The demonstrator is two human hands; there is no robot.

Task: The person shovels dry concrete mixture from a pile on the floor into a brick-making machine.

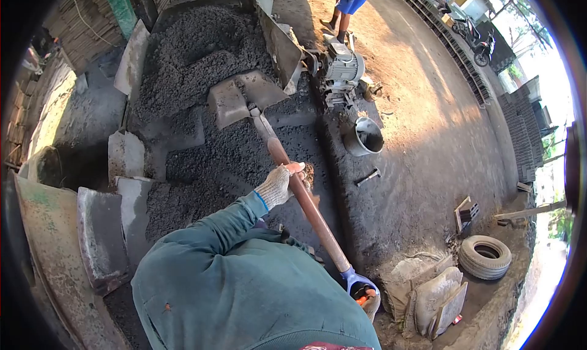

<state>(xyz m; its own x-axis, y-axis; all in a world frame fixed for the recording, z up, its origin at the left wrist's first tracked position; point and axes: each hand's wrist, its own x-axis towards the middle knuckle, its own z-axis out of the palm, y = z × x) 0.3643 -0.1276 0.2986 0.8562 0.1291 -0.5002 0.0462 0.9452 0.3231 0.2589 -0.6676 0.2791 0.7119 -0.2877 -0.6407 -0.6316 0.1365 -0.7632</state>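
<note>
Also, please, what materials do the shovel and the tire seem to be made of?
Shovel blade: probably steel, a thin, dull, dirt-smeared sheet. Shaft: smooth reddish-brown, likely wood, possibly painted metal. Grip: apparently plastic, blue, moulded-looking. Tire: rubber, matt grey, with a ridged tread.

Backs onto a slatted wall far left of the grey motor, spreads right of it as a dirt floor streaked with sunlight, and opens farther right onto trees and daylight.
</note>
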